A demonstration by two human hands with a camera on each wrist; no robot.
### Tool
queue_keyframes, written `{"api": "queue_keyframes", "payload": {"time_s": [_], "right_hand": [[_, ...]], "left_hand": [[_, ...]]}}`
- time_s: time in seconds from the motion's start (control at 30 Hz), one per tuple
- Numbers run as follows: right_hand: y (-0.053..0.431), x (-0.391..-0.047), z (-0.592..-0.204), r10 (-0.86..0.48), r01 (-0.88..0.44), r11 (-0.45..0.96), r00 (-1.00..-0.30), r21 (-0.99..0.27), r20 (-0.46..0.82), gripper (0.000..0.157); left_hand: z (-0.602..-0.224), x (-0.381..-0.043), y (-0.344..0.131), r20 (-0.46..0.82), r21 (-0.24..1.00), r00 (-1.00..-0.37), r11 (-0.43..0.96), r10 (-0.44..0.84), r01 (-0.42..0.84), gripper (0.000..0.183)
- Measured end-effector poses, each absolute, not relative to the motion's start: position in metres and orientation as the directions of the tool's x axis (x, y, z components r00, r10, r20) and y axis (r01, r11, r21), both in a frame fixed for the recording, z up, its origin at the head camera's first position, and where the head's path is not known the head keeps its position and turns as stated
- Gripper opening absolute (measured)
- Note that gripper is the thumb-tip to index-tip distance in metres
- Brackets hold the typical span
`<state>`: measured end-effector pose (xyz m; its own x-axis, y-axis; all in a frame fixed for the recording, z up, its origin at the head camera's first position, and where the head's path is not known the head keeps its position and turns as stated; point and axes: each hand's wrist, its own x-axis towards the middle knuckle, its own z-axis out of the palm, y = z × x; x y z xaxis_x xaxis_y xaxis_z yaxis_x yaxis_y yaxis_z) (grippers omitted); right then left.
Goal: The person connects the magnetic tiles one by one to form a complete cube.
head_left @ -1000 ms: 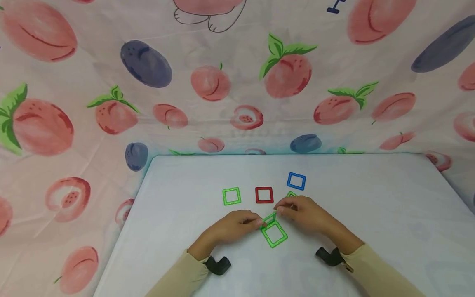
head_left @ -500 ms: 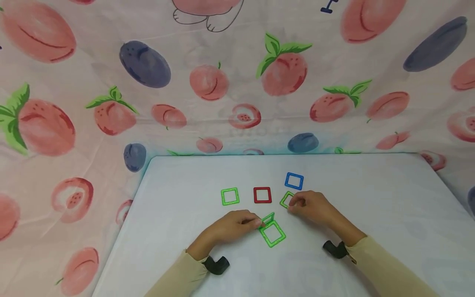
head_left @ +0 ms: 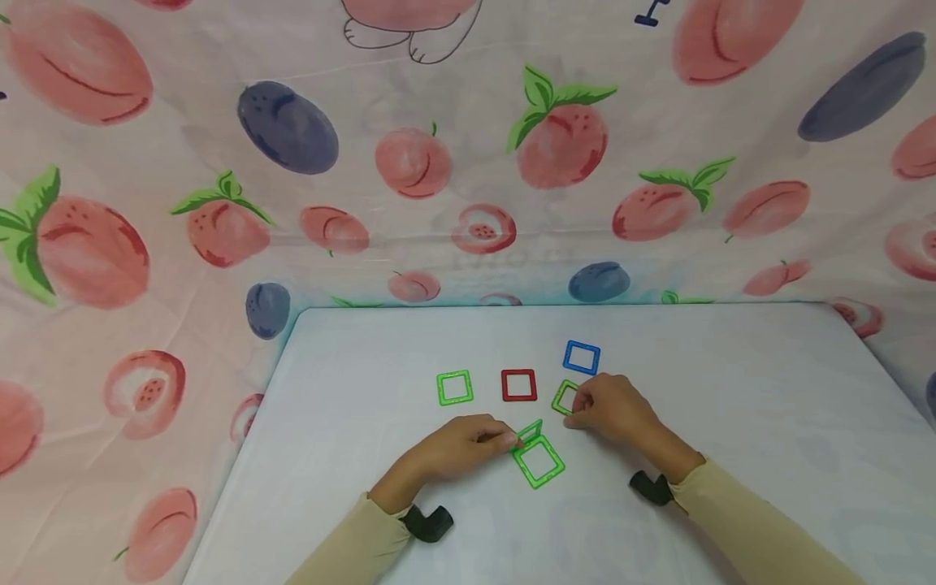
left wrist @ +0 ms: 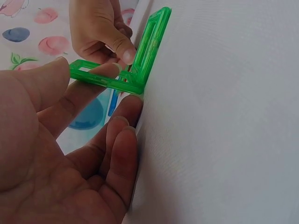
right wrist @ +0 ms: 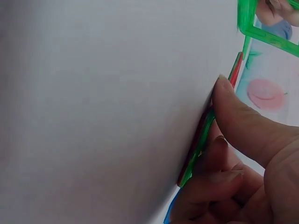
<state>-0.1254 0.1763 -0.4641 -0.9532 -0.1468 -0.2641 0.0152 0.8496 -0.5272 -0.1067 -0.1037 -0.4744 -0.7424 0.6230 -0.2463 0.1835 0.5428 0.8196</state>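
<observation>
My left hand (head_left: 464,445) pinches an upright green square frame tile (left wrist: 107,83) between thumb and index finger. That tile meets the edge of a second green square tile (head_left: 523,470), which lies flat on the table, so the two form an L. Farther right, my right hand (head_left: 613,413) grips the right side of another green square tile (head_left: 559,396), partly hidden by the fingers. In the right wrist view a dark red edge (right wrist: 192,144) runs directly along this tile's table side. The right thumb is close against the table there.
A loose green square tile (head_left: 455,388), a red one (head_left: 519,398) and a blue one (head_left: 582,370) lie flat beyond the hands on the white table (head_left: 351,366). A fruit-print cloth (head_left: 336,268) hangs behind the table's far edge.
My right hand has moved right, away from the upright tile, and now grips the green tile near the blue one. My left hand stays in place on the upright tile.
</observation>
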Motion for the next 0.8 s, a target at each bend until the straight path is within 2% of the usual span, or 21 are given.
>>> {"api": "queue_keyframes", "payload": {"time_s": [0.43,0.8], "right_hand": [[0.186,-0.130,-0.461,-0.235,-0.044,0.815,-0.937,-0.578,-0.259,0.024],[0.185,-0.121,-0.445,-0.303,-0.078,0.785,-0.913,-0.614,-0.272,0.019]], "left_hand": [[-0.473,-0.110,-0.100,-0.249,0.818,-0.747,0.547,0.616,0.178,0.026],[-0.473,-0.116,-0.095,-0.235,0.820,-0.750,0.541,0.618,0.189,0.028]]}}
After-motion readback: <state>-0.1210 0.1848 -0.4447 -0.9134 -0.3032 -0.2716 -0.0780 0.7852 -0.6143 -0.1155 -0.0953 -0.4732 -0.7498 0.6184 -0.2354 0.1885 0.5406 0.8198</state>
